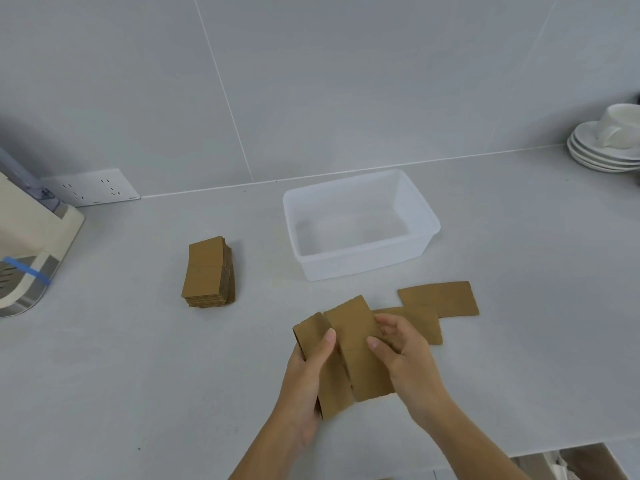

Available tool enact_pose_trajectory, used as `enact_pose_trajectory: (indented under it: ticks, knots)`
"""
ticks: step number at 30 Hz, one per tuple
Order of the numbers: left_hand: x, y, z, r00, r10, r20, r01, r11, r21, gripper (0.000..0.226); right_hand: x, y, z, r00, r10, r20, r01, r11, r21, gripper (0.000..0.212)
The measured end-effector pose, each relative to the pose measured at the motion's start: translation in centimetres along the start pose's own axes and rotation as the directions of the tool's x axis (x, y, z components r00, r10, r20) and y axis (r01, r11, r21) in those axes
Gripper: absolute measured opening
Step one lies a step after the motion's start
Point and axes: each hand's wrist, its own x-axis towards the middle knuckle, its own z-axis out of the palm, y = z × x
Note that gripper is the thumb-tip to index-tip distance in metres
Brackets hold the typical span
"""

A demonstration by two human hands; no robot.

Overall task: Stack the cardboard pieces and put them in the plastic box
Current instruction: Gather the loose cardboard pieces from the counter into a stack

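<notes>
My left hand [308, 372] grips a small stack of brown cardboard pieces [313, 336] from the left side. My right hand [403, 355] holds a single cardboard piece [356, 344] that lies tilted over that stack. Two more loose cardboard pieces rest flat on the counter to the right, one [424, 322] partly behind my right hand, the other [440, 298] further back. A neat taller pile of cardboard [207, 271] stands at the left. The translucent white plastic box [360, 263] sits beyond my hands, with nothing inside.
A grey counter [138, 358] meets a grey tiled wall. Stacked white saucers with a cup [606, 147] sit at the far right. A cream appliance [31, 237] occupies the left edge, by a wall socket [91, 188]. The counter's front edge shows at bottom right.
</notes>
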Motion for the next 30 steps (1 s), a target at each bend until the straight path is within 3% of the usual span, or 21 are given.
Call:
enact_pose_trajectory:
  ticks: [5,11,14,17,20,24,30]
  knots:
    - [-0.6,-0.1,0.7,0.996,-0.046,0.071,0.052,0.994,-0.093,0.047,-1.3,0.1,2.7,0.999,0.003,0.036,-0.002,1.0,-0.027,0.024]
    - [-0.5,-0.1,0.0,0.999,-0.03,0.013,0.031,0.997,-0.065,0.03,-1.7,0.7,4.4,0.968,-0.249,-0.024,0.216,0.881,-0.421,0.02]
    - [-0.4,0.2,-0.7,0.999,-0.012,-0.039,0.008,0.995,-0.095,0.03,-1.3,0.5,4.5,0.964,-0.246,-0.105,0.184,0.894,-0.408,0.013]
    - [-0.1,0.5,-1.3,0.993,-0.005,-0.12,-0.011,0.991,-0.13,0.039,-0.7,0.8,4.1,0.936,-0.269,-0.226,0.124,0.855,-0.504,0.025]
    - [0.2,0.7,-2.0,0.983,0.017,-0.181,-0.043,0.989,-0.14,0.039,-0.2,1.6,4.1,0.954,-0.209,-0.213,0.015,0.748,-0.663,0.048]
    - [0.5,1.3,-3.0,0.967,0.062,-0.249,-0.098,0.986,-0.134,0.037,-0.2,2.2,4.6,0.978,-0.15,-0.144,-0.051,0.494,-0.868,0.087]
    - [1.1,1.9,-4.5,0.951,0.077,-0.299,-0.133,0.976,-0.17,0.034,-0.3,2.6,5.3,0.987,-0.155,-0.053,-0.003,0.306,-0.952,0.087]
